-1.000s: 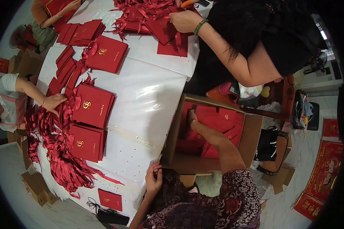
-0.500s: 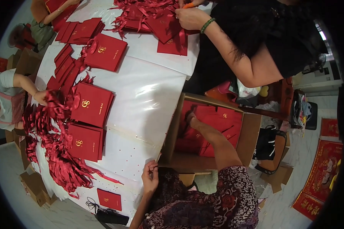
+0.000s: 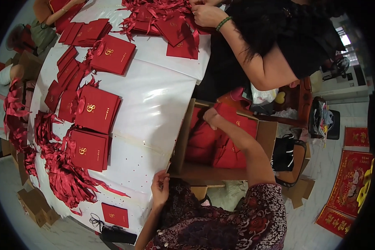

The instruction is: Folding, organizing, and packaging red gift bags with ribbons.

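Note:
My right hand (image 3: pixel 211 118) reaches down into an open cardboard box (image 3: pixel 267 136) among red gift bags (image 3: pixel 232 155) with gold print. Its fingers are mostly hidden by the bags and shadow, so their grip does not show. My left hand (image 3: pixel 160 190) lies at the table's edge beside the box's near left corner. Its fingers are curled in, and I see nothing held in them. On the table left of it lies a single small red bag (image 3: pixel 115 215).
The white-covered table (image 3: pixel 148 112) bears stacked red bags (image 3: pixel 96 109) and heaps of red ribbon (image 3: pixel 73 183). A black pouch (image 3: pixel 118 235) lies at the near edge. A co-worker's arm (image 3: pixel 246 56) is at the far right; others work along the left. A chair (image 3: pixel 293 162) stands right of the box.
My right hand has shifted slightly up, and the bags beneath it have moved. My left hand stays at the table edge. At the left, a co-worker has lifted a bunch of ribbons off the table.

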`<action>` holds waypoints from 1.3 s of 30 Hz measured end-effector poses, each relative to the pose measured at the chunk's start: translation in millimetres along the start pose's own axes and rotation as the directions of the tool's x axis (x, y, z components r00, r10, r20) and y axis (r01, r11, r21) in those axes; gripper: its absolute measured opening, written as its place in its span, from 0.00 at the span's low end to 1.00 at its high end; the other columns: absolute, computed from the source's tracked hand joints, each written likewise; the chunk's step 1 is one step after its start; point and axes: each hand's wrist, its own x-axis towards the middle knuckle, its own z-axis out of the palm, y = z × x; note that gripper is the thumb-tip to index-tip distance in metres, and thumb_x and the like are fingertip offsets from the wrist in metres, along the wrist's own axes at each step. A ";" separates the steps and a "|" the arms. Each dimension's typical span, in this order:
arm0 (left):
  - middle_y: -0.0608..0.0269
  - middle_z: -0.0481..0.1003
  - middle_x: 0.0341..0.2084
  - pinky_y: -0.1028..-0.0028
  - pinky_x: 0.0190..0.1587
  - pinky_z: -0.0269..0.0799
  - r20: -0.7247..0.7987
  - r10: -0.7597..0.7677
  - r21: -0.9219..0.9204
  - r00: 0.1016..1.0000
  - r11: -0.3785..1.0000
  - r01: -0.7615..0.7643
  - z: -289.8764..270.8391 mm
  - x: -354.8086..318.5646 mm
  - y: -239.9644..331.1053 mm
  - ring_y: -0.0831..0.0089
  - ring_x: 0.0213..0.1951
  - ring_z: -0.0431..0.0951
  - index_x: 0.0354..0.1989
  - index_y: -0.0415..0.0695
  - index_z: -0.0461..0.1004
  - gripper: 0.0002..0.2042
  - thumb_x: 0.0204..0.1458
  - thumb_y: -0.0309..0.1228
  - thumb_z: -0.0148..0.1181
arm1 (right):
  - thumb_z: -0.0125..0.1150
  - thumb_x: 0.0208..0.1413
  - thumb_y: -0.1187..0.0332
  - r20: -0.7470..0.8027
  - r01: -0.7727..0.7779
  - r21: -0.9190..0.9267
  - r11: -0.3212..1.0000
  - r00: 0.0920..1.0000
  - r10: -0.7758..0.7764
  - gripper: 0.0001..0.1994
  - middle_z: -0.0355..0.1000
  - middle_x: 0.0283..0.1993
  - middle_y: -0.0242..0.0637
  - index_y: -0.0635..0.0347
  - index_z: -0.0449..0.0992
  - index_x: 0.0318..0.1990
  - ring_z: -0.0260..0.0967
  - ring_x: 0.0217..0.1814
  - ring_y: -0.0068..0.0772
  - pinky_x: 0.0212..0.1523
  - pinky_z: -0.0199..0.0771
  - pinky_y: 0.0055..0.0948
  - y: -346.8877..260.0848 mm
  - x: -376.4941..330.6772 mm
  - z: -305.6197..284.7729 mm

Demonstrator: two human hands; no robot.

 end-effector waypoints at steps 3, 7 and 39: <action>0.62 0.77 0.39 0.79 0.42 0.71 0.009 0.024 -0.048 1.000 0.999 -0.024 -1.1 -2.8 -1.7 0.79 0.38 0.74 0.54 0.40 0.68 0.14 0.59 0.21 0.52 | 0.80 0.22 0.59 -0.051 -0.023 0.072 0.997 0.998 0.027 0.28 0.79 0.38 0.37 0.50 0.82 0.39 0.78 0.44 0.38 0.41 0.78 0.33 5.7 -22.0 -6.2; 0.60 0.76 0.39 0.77 0.45 0.72 0.040 0.052 -0.093 0.998 0.994 -0.048 -2.9 -9.6 -5.4 0.78 0.39 0.75 0.54 0.39 0.68 0.14 0.59 0.20 0.51 | 0.81 0.21 0.60 -0.179 -0.097 0.267 0.959 0.973 0.148 0.32 0.79 0.40 0.37 0.53 0.80 0.43 0.77 0.47 0.38 0.44 0.77 0.35 27.7 -84.1 3.6; 0.54 0.72 0.50 0.67 0.57 0.67 -0.622 0.349 0.321 0.701 0.930 -0.179 -250.5 -196.1 -84.7 0.63 0.54 0.72 0.59 0.40 0.65 0.40 0.34 0.33 0.78 | 0.77 0.25 0.56 -0.726 0.703 -0.241 0.669 0.328 -0.605 0.32 0.73 0.37 0.42 0.58 0.72 0.43 0.72 0.44 0.46 0.45 0.68 0.42 -439.4 -230.5 -256.3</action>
